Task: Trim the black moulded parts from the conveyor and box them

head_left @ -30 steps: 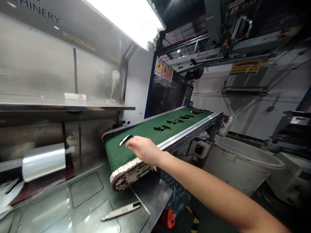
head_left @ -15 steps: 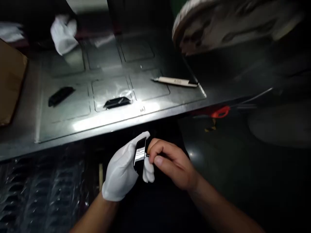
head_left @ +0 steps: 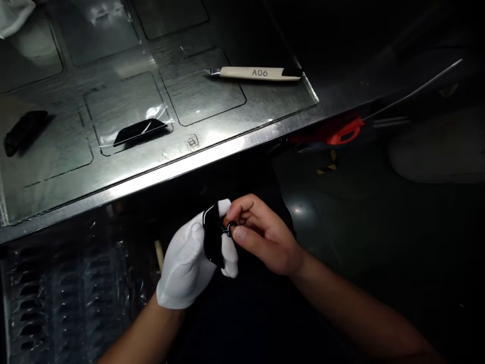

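Observation:
My left hand (head_left: pixel 187 260), in a white glove, is closed round a glossy black plastic part (head_left: pixel 212 236) with slanted ends, held on edge below the table. Bare, my right hand (head_left: pixel 261 232) pinches a small black ring-like piece (head_left: pixel 229 229) between thumb and forefinger, right beside the part's right edge. Whether that piece is joined to the part I cannot tell. On the table lie a similar black part (head_left: pixel 141 131) with clear film on it and another dark part (head_left: pixel 26 130). A craft knife (head_left: pixel 257 74) marked A06 rests farther back.
The metal table (head_left: pixel 125 191) has a clear sheet over outlined rectangles. Below left, a clear plastic tray (head_left: pixel 79 303) holds several dark parts. A red-handled tool (head_left: pixel 346 132) sits past the table's front edge. White cloth (head_left: pixel 13 15) lies at the far left corner.
The view has shifted, so the table and knife appear larger and farther left. The glossy part has turned in my left hand and its bright reflection is gone. The small ring-like piece now shows more clearly.

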